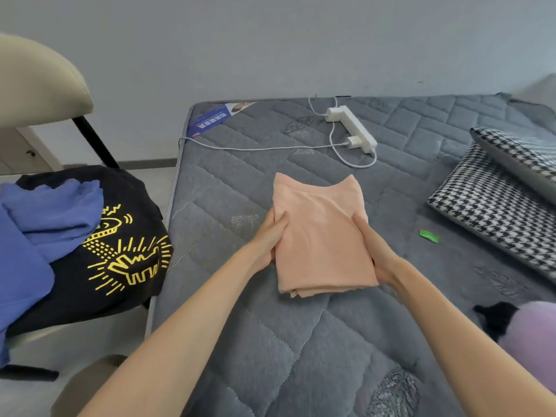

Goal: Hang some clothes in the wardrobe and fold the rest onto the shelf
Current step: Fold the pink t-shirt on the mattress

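Observation:
A folded peach garment (322,236) lies in the middle of the grey quilted mattress (270,341). My left hand (267,239) grips its left edge, thumb on top and fingers under the fabric. My right hand (376,254) grips its right edge the same way. On a chair to the left lie a blue garment (39,230) and a black T-shirt with a yellow print (120,257). A lilac garment (529,335) and a black one (496,320) sit at the mattress's right edge.
A white power strip (352,127) with a charger and cables lies at the far end of the mattress. Houndstooth cushions (496,203) lie on the right. A small green object (428,236) lies beside them. The beige chair back (39,82) rises at the left.

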A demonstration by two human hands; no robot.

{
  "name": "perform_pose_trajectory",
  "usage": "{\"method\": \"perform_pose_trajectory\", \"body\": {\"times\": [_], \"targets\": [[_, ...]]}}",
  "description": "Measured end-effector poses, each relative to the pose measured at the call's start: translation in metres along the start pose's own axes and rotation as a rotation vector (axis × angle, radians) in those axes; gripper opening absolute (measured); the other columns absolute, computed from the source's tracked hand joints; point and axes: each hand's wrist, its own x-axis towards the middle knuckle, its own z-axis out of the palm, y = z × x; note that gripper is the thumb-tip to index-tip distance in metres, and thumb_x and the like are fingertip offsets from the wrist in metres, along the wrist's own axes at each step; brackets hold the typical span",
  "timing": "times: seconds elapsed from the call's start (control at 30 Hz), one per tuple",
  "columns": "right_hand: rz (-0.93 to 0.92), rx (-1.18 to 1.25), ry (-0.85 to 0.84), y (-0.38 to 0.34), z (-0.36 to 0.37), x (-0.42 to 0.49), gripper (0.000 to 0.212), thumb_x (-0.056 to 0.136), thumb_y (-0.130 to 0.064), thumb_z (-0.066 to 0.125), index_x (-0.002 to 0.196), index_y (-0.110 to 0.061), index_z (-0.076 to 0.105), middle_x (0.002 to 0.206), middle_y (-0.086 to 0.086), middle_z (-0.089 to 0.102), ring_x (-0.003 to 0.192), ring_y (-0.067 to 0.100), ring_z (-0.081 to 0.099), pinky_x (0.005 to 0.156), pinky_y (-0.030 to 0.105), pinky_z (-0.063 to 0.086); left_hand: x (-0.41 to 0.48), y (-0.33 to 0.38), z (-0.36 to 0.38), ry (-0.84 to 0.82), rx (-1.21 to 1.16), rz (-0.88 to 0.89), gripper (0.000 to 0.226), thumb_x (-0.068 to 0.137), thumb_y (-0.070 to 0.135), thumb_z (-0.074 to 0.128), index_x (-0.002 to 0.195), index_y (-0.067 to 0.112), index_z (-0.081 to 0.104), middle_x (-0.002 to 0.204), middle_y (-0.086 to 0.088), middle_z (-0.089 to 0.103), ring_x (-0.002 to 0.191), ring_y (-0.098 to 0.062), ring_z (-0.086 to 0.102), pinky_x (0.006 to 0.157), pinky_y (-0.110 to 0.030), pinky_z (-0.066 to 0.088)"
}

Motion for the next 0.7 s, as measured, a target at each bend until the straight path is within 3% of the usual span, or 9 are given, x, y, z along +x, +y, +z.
{"method": "perform_pose_trajectory", "body": {"times": [0.1,0.13,0.2,0.27,0.4,0.53,0.6,0.63,0.7], "targets": [[0.030,-0.033,0.138,0.012,-0.033,-0.002,0.069,0.078,-0.076,0.049,0.124,-0.024,0.056,0.116,0.001,0.068,0.106,0.020,0.063,0.091,0.035,0.049,0.000,-0.024,0.026,-0.084,0.065,-0.076,0.048,0.098,0.024,0.049,0.137,0.044,0.031,0.127,0.011,0.054,0.103,-0.006,0.057,0.074,-0.025,0.052],[0.026,-0.117,0.199,0.020,-0.041,-0.002,0.062,0.084,-0.070,0.046,0.128,-0.026,0.051,0.122,-0.001,0.063,0.108,0.018,0.060,0.092,0.034,0.047,-0.003,-0.037,0.030,-0.103,0.114,-0.126,0.050,0.097,0.021,0.052,0.136,0.045,0.030,0.124,0.011,0.055,0.101,-0.007,0.057,0.072,-0.026,0.052],[-0.007,-0.293,0.359,0.038,-0.056,-0.002,0.048,0.093,-0.051,0.046,0.131,-0.021,0.048,0.122,0.000,0.057,0.098,0.016,0.056,0.080,0.030,0.045,-0.011,-0.065,0.035,-0.115,0.239,-0.174,0.057,0.092,0.015,0.060,0.138,0.035,0.033,0.124,0.008,0.054,0.106,-0.011,0.054,0.079,-0.030,0.051],[-0.085,-0.339,0.519,0.052,-0.066,0.001,0.037,0.094,-0.039,0.052,0.119,-0.011,0.057,0.112,0.006,0.059,0.088,0.017,0.053,0.069,0.029,0.042,-0.013,-0.083,0.036,-0.051,0.330,-0.137,0.065,0.088,0.012,0.065,0.143,0.024,0.034,0.123,0.004,0.052,0.108,-0.013,0.051,0.086,-0.030,0.048],[-0.287,-0.470,0.674,0.049,-0.069,0.003,0.023,0.093,-0.038,0.053,0.102,-0.017,0.058,0.105,0.008,0.063,0.089,0.020,0.052,0.075,0.031,0.037,-0.010,-0.088,0.037,-0.007,0.458,-0.035,0.061,0.088,0.008,0.063,0.142,0.014,0.035,0.132,-0.006,0.051,0.107,-0.010,0.048,0.084,-0.021,0.041],[-0.222,-0.674,0.804,0.054,-0.063,0.002,0.017,0.095,-0.035,0.048,0.097,-0.018,0.050,0.099,0.005,0.061,0.095,0.028,0.056,0.075,0.036,0.042,-0.017,-0.090,0.039,0.071,0.728,0.081,0.071,0.087,0.018,0.064,0.147,0.016,0.026,0.132,-0.007,0.050,0.108,-0.013,0.049,0.084,-0.022,0.037],[-0.358,-0.867,0.917,0.055,-0.055,0.001,0.009,0.094,-0.018,0.044,0.101,-0.015,0.049,0.103,0.005,0.058,0.101,0.029,0.050,0.075,0.039,0.042,-0.021,-0.090,0.040,0.127,0.919,0.167,0.079,0.088,0.027,0.062,0.150,0.018,0.015,0.139,-0.007,0.036,0.123,-0.021,0.042,0.096,-0.030,0.036],[-0.494,-0.964,0.929,0.055,-0.050,0.002,0.017,0.093,-0.009,0.043,0.108,-0.013,0.051,0.110,0.006,0.056,0.105,0.029,0.047,0.078,0.041,0.043,-0.023,-0.090,0.040,0.142,0.999,0.236,0.079,0.088,0.030,0.060,0.150,0.021,0.012,0.142,-0.006,0.029,0.128,-0.023,0.035,0.100,-0.033,0.033],[-0.720,-1.059,0.744,0.056,-0.041,0.006,0.033,0.094,-0.007,0.043,0.125,-0.011,0.052,0.128,0.007,0.053,0.116,0.027,0.045,0.092,0.039,0.041,-0.024,-0.089,0.041,0.085,1.161,0.356,0.075,0.091,0.037,0.053,0.151,0.024,0.010,0.153,0.001,0.012,0.138,-0.022,0.018,0.109,-0.038,0.025]]}}
